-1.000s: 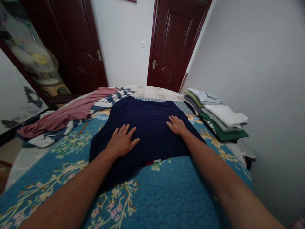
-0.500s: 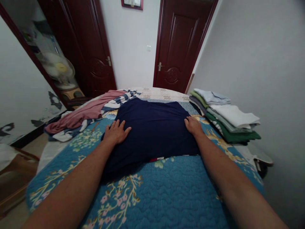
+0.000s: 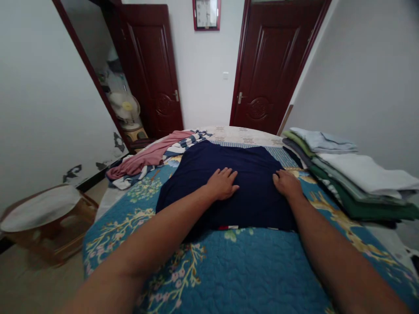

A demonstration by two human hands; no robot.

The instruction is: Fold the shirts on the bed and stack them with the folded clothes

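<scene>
A navy-blue shirt (image 3: 248, 163) lies spread face down or up, I cannot tell which, on the quilt. A small red and white bit shows at its near hem. My left hand (image 3: 223, 184) rests flat on the middle of the cloth, fingers stretched out and slightly apart. At the shirt's right edge is my right hand (image 3: 288, 183), its fingers bent and closed on the cloth there. The fingertips of that hand are partly hidden.
The blue floral quilt (image 3: 262, 270) covers the bed. A stack of folded clothes (image 3: 356, 174) sits at the right by the wall. Loose pink (image 3: 147, 159) and striped clothes lie at the far left. A wooden stool (image 3: 46, 209) stands on the floor to the left.
My left hand has moved from the shirt's left edge to its middle. My right hand stays at the right edge. The view has turned left.
</scene>
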